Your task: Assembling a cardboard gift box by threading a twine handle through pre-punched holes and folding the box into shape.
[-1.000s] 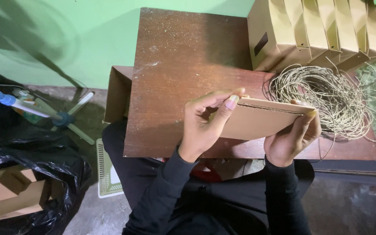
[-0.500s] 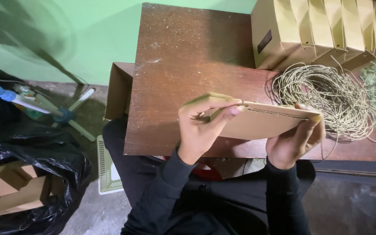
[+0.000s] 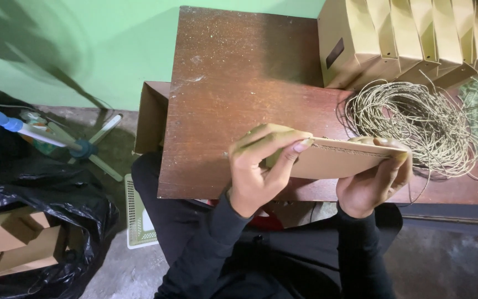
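A flat brown paper bag [image 3: 336, 161] is held edge-up over the near edge of a dark wooden table [image 3: 239, 83]. My left hand [image 3: 261, 166] grips its left end, fingers curled over the top edge. At its right end, my right hand [image 3: 374, 182] holds it from below with the thumb on the rim. A loose coil of pale twine [image 3: 416, 124] lies on the table just behind my right hand.
A row of folded brown paper bags [image 3: 410, 39] stands at the table's far right. An open cardboard box [image 3: 150, 116] sits beside the table's left side. On the floor to the left are a fan stand [image 3: 78, 145], a black plastic sack [image 3: 40, 216] and brown cartons [image 3: 12, 243].
The flat bag has tipped further toward edge-on, and my left fingers have wrapped more over its top edge. Both hands stay near the table's front edge.
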